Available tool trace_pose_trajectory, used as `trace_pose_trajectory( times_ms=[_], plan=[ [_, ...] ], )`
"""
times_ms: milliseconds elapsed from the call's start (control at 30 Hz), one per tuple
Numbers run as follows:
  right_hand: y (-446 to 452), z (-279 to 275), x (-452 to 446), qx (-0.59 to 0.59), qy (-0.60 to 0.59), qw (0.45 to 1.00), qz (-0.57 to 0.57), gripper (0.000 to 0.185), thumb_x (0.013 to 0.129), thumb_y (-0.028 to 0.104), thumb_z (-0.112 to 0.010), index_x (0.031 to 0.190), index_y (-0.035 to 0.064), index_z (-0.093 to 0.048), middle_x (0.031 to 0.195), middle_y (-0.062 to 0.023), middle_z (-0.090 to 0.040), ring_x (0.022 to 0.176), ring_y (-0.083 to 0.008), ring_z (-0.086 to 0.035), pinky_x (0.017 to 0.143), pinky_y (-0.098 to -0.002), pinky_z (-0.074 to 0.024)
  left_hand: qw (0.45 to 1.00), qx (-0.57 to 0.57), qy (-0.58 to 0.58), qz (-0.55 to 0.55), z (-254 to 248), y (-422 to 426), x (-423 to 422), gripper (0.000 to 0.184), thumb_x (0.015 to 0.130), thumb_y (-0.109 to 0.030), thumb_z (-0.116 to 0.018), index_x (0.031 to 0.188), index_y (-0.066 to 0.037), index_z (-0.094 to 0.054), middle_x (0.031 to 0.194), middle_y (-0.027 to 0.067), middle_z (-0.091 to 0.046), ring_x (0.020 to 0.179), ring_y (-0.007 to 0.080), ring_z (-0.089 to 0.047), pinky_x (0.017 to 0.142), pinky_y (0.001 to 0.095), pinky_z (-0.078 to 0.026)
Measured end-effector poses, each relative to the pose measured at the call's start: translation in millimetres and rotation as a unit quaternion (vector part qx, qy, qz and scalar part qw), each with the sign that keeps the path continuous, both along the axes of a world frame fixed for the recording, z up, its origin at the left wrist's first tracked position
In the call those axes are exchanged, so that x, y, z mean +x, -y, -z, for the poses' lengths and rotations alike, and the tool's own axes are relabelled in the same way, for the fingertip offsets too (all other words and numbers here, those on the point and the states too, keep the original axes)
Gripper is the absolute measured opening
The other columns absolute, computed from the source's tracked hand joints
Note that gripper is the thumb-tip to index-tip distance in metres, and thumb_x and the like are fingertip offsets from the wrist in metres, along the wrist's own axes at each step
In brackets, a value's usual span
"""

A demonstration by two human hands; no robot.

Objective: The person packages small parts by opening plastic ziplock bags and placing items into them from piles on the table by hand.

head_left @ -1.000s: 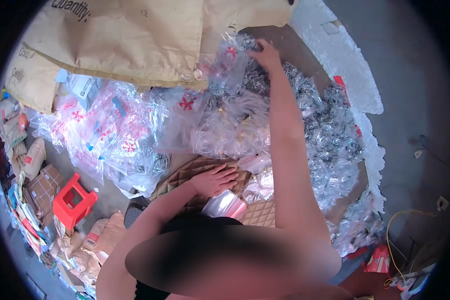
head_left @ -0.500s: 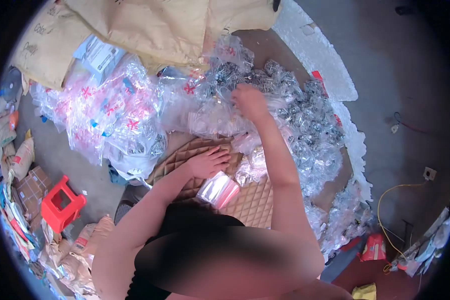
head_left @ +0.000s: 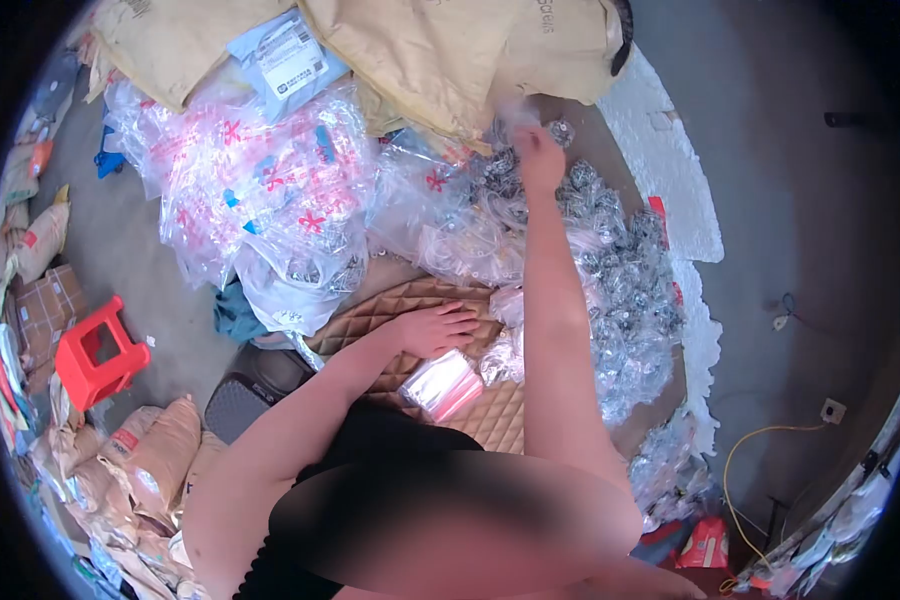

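My left hand (head_left: 438,331) lies flat on the brown quilted mat (head_left: 370,322), fingers a little apart, just above a stack of clear bags with pink edges (head_left: 443,384). With my arm stretched far forward, my right hand (head_left: 539,158) has its fingers curled at the upper edge of a heap of small clear bags with grey metal parts (head_left: 610,255). A pale, see-through blur shows at its fingertips; what it holds is not clear. Bags with pale parts (head_left: 470,240) lie to the left of my right forearm.
A large pile of clear bags with red marks (head_left: 270,190) lies at upper left, under a blue labelled packet (head_left: 288,68). Brown sacks (head_left: 420,60) span the top. A red stool (head_left: 102,352) stands at left. White foam (head_left: 675,180) borders the heap on the right.
My right hand drew back over the heap, then reached forward again to its upper edge. My left hand stays on the mat. The view has shifted, showing more of the blue packet.
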State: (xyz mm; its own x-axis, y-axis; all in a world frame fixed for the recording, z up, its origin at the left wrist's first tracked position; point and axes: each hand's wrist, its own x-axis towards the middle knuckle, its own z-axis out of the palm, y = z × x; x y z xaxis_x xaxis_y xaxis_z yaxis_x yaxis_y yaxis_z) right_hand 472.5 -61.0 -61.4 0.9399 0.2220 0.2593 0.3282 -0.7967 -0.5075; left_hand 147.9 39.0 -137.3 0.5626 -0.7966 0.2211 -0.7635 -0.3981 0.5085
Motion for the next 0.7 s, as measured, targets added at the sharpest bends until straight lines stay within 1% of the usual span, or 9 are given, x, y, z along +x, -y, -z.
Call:
trace_pose_trajectory(
  times_ms=[67, 133, 200, 400, 467, 533, 633, 667, 700],
  plan=[
    [-3.4, -22.1, -34.2, 0.175, 0.028, 0.983, 0.049, 0.024, 0.089, 0.022, -0.062, 0.109, 0.0079, -0.067, 0.086, -0.0193, -0.069, 0.083, -0.0353, -0.068, 0.074, -0.0492, -0.0515, 1.000, 0.004, 0.001, 0.011, 1.2, 2.0, -1.4, 0.043, 0.092, -0.027, -0.052, 0.131, -0.009, -0.055, 0.149, 0.0112, -0.043, 0.144, 0.0280, -0.031, 0.122, 0.0518, -0.013],
    [-9.5, -42.0, -94.1, 0.060, 0.014, 0.996, 0.070, 0.025, 0.088, 0.019, -0.062, 0.109, 0.0072, -0.067, 0.091, -0.0188, -0.069, 0.087, -0.0357, -0.067, 0.077, -0.0478, -0.0520, 1.000, 0.002, 0.007, 0.004, 6.0, 3.0, -1.4, 0.043, 0.092, -0.027, -0.052, 0.131, -0.009, -0.055, 0.149, 0.0113, -0.043, 0.144, 0.0280, -0.031, 0.122, 0.0518, -0.012],
    [-17.2, -14.2, -142.9, -0.038, 0.101, 0.990, -0.088, 0.029, 0.085, 0.016, -0.061, 0.112, 0.0069, -0.066, 0.097, -0.0183, -0.069, 0.092, -0.0367, -0.066, 0.080, -0.0466, -0.0527, 1.000, 0.005, 0.006, 0.004, 6.5, 3.1, -4.6, 0.044, 0.092, -0.027, -0.052, 0.132, -0.009, -0.054, 0.150, 0.0112, -0.042, 0.144, 0.0279, -0.030, 0.122, 0.0522, -0.011],
    [-77.5, -5.1, -160.1, -0.094, 0.177, 0.970, -0.136, 0.040, 0.084, 0.015, -0.060, 0.124, 0.0103, -0.061, 0.098, -0.0176, -0.069, 0.092, -0.0375, -0.066, 0.079, -0.0458, -0.0540, 1.000, -0.003, 0.012, 0.002, -8.5, -5.0, -5.0, 0.048, 0.092, -0.027, -0.053, 0.136, -0.009, -0.050, 0.150, 0.0111, -0.041, 0.144, 0.0277, -0.031, 0.122, 0.0497, -0.012],
    [-66.1, -29.7, -148.8, -0.182, -0.139, 0.972, -0.060, 0.030, 0.094, 0.020, -0.055, 0.121, 0.0091, -0.063, 0.091, -0.0202, -0.068, 0.087, -0.0393, -0.066, 0.081, -0.0470, -0.0516, 0.998, -0.050, 0.030, -0.017, 8.3, -0.3, -9.2, 0.050, 0.092, -0.028, -0.053, 0.139, -0.010, -0.047, 0.149, 0.0112, -0.042, 0.143, 0.0285, -0.032, 0.122, 0.0487, -0.014],
    [-38.0, -30.0, -144.3, 0.000, -0.014, 0.997, -0.070, 0.037, 0.088, 0.012, -0.058, 0.124, 0.0122, -0.062, 0.090, -0.0182, -0.069, 0.076, -0.0384, -0.067, 0.069, -0.0472, -0.0528, 0.992, -0.105, 0.052, -0.036, 11.0, 2.5, -6.0, 0.053, 0.092, -0.029, -0.053, 0.141, -0.010, -0.045, 0.149, 0.0113, -0.042, 0.143, 0.0293, -0.033, 0.122, 0.0478, -0.016],
    [-14.6, -99.2, -192.9, 0.058, -0.041, 0.997, -0.040, 0.036, 0.089, 0.006, -0.055, 0.124, 0.0121, -0.062, 0.102, -0.0172, -0.069, 0.078, -0.0385, -0.066, 0.069, -0.0472, -0.0518, 0.984, -0.165, 0.052, -0.045, -16.2, 3.6, -12.9, 0.059, 0.092, -0.018, -0.056, 0.148, -0.010, -0.037, 0.148, 0.0117, -0.043, 0.139, 0.0288, -0.038, 0.119, 0.0445, -0.026],
    [-9.8, -112.0, -214.1, 0.021, 0.025, 0.999, -0.042, 0.040, 0.087, 0.004, -0.056, 0.125, 0.0127, -0.062, 0.109, -0.0162, -0.068, 0.081, -0.0375, -0.066, 0.070, -0.0456, -0.0526, 0.902, -0.353, -0.215, -0.124, -60.6, -7.2, -18.5, 0.059, 0.093, -0.016, -0.056, 0.148, -0.008, -0.036, 0.149, 0.0115, -0.041, 0.141, 0.0254, -0.036, 0.118, 0.0429, -0.028],
    [-6.9, -120.1, -231.6, -0.013, 0.092, 0.995, -0.044, 0.043, 0.085, 0.002, -0.056, 0.127, 0.0133, -0.061, 0.115, -0.0151, -0.067, 0.083, -0.0366, -0.067, 0.071, -0.0441, -0.0533, 0.715, -0.497, -0.454, -0.189, -99.3, -21.1, -20.8, 0.058, 0.094, -0.014, -0.056, 0.148, -0.006, -0.035, 0.150, 0.0113, -0.039, 0.142, 0.0221, -0.033, 0.117, 0.0413, -0.029]
  ],
)
